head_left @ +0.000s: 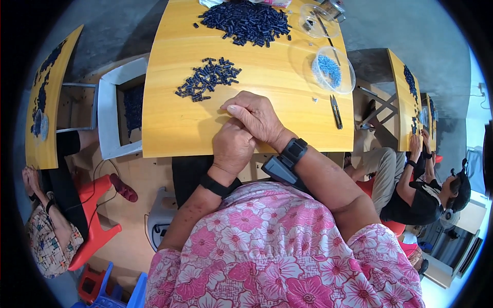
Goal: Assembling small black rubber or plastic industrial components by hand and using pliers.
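My left hand (pixel 233 146) is curled into a fist at the near edge of the yellow table (pixel 179 131). Over and against it rests my right hand (pixel 255 114), its fingers bent and thumb pressed on the forefinger. Whatever either hand may hold is hidden by the fingers. Just beyond them lies a small loose pile of short dark-blue tubular pieces (pixel 209 78). A much larger heap of the same pieces (pixel 246 23) covers the far middle of the table. Thread snips (pixel 336 112) lie to the right of my right hand.
A clear round tub (pixel 349 77) holds small light-blue pieces (pixel 328 71). Behind it are another clear tub (pixel 305 28), a thin dark rod and a metal-lidded jar (pixel 333 9). Left of the table stands a white-sided box (pixel 110 108) of dark pieces. People sit at tables on both sides.
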The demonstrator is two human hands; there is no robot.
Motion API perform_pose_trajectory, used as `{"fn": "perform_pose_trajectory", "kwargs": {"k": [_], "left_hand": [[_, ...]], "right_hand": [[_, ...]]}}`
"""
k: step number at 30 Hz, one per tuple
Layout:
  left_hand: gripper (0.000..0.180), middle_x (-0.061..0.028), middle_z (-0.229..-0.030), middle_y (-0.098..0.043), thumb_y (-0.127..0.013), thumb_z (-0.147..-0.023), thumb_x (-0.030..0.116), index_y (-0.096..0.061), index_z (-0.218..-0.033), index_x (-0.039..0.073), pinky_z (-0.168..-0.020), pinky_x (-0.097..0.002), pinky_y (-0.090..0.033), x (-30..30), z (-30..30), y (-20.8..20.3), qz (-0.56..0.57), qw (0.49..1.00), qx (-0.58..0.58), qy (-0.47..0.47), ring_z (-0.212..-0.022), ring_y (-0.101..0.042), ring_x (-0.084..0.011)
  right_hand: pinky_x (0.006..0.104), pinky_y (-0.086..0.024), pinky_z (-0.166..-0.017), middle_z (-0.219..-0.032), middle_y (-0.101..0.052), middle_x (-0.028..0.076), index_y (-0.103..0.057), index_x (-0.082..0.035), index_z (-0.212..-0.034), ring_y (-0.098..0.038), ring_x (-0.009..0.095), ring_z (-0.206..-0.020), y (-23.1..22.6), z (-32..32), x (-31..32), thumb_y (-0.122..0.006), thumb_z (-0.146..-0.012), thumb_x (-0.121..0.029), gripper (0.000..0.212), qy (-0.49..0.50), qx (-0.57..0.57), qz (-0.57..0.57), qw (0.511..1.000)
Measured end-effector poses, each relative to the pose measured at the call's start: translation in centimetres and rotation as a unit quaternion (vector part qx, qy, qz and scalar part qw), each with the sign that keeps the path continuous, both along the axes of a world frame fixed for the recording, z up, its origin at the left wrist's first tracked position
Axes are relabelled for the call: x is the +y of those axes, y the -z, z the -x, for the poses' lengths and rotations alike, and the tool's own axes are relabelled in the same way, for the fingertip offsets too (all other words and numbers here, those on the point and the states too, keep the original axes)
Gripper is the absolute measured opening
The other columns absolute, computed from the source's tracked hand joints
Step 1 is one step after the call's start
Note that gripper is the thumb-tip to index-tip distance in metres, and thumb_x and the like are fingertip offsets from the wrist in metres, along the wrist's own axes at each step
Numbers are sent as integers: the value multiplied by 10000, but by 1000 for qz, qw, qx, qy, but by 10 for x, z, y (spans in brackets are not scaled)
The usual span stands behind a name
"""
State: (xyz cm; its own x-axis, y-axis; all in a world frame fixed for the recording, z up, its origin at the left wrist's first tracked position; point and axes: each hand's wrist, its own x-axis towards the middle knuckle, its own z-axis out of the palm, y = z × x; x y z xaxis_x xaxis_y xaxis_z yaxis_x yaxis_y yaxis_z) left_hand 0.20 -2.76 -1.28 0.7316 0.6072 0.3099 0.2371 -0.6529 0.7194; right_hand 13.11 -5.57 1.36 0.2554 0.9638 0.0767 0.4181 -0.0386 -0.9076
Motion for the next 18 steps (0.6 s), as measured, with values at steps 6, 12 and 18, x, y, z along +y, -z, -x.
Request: {"fn": "perform_pose_trajectory", "kwargs": {"k": [6, 12, 18], "left_hand": [[130, -100, -862, -654, -625, -727, 104, -698, -828, 67, -664, -417, -522, -2, 0, 1, -7, 1000, 7, -13, -812, -635, -308], [132, -100, -850, -652, -642, -720, 84, -696, -839, 68, -624, -417, -525, -1, 1, 4, -7, 1000, -24, -10, -766, -641, -304], [127, -94, -844, -650, -652, -707, 75, -691, -828, 73, -618, -412, -523, -2, 2, 7, -25, 1000, -13, -7, -761, -641, -298]], "right_hand": [[348, -490, -784, -875, -675, 136, -713, -23, -963, -607, 266, -817, 3, -1, 0, -540, -960, -274, 305, -13, -33, -10, 999], [350, -493, -785, -880, -680, 142, -714, -25, -969, -608, 267, -826, 2, 1, 0, -551, -949, -295, 316, -10, -34, 3, 999], [347, -498, -772, -866, -675, 142, -712, -21, -966, -609, 271, -817, 1, 1, -1, -560, -943, -301, 319, -10, -45, -1, 999]]}}
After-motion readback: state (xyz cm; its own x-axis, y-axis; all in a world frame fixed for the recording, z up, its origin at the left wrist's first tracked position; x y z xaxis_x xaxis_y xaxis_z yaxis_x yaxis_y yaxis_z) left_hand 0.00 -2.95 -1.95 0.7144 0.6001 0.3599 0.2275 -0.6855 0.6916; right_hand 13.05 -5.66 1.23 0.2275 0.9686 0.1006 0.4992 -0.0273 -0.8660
